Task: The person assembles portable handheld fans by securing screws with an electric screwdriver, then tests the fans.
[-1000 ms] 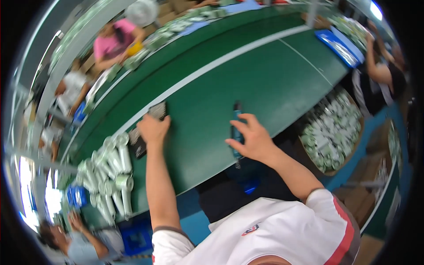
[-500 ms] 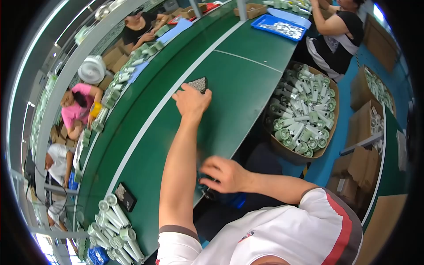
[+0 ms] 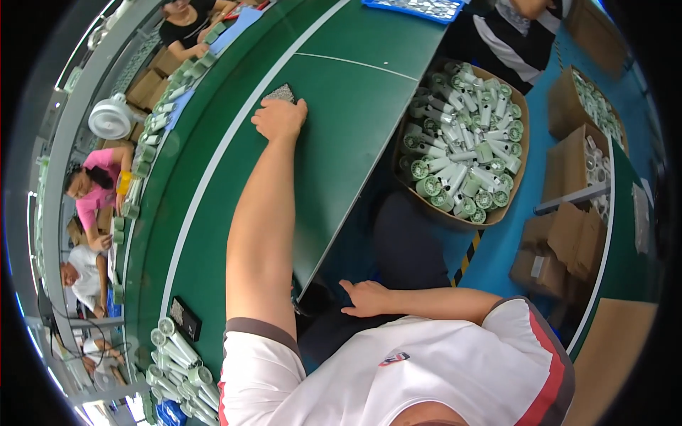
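Observation:
My left arm stretches out over the green work surface. My left hand is closed around the near part of a small dark box of tiny silvery parts; the fingers and palm hide much of the box. Above my lap, off the edge of the green surface, my right hand is held with index finger and thumb apart, and nothing shows in it. A similar small black box lies at the lower left, beside a pile of pale green and white handle-shaped plastic parts.
Right of the green surface stands a large cardboard box heaped with pale green handle-shaped parts. A blue tray of shiny pieces sits at the far end. Several people work across the line and one at the far right. More cartons stand at right.
My left hand and the small box have moved slightly farther away along the surface. My right hand has drawn back from the surface edge toward my lap. The view has shifted.

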{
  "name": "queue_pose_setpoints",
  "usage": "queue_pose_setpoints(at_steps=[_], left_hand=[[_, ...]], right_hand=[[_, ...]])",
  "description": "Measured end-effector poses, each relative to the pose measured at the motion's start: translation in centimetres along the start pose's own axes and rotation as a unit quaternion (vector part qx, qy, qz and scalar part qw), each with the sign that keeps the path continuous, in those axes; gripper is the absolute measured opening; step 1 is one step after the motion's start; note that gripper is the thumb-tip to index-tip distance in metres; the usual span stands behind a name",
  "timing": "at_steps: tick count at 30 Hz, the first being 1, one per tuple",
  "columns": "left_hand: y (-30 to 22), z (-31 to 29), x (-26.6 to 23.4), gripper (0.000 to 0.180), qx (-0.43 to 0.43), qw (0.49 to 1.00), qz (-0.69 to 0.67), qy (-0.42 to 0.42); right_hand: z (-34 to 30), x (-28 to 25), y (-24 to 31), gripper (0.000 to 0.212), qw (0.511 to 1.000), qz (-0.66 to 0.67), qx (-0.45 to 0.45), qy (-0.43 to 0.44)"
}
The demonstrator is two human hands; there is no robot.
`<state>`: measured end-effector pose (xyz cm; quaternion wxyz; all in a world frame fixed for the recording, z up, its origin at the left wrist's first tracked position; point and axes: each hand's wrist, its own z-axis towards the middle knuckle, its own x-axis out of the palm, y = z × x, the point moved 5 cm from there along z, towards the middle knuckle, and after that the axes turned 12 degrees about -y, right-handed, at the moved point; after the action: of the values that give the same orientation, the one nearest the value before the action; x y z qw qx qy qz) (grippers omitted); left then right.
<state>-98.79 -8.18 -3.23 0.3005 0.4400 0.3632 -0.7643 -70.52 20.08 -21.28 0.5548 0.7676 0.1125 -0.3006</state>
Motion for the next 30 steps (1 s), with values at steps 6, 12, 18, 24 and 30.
queue_pose_setpoints(at_steps=[6,12,18,24,30], left_hand=[[3.6,-1.0,-1.4,0.096,-0.119,0.992,0.027,0.034],[6.5,-0.9,-2.0,0.109,-0.144,0.986,0.035,0.083],[7.4,-3.2,-6.8,0.106,-0.070,0.997,-0.028,0.029],[14.7,-14.4,-16.1,0.092,0.076,0.992,0.053,0.086],[21.2,-20.6,-14.2,0.075,-0.047,0.988,-0.053,0.139]], right_hand=[[2.0,2.1,0.5,0.050,0.995,-0.071,-0.064,0.009],[3.6,2.3,-1.1,0.033,0.995,-0.045,0.010,-0.090],[5.4,0.4,-3.7,0.032,0.974,0.021,0.048,-0.219],[8.4,0.6,-9.8,0.027,0.965,0.035,0.132,-0.224],[10.2,-6.8,-7.6,0.017,0.911,-0.007,0.023,-0.411]])
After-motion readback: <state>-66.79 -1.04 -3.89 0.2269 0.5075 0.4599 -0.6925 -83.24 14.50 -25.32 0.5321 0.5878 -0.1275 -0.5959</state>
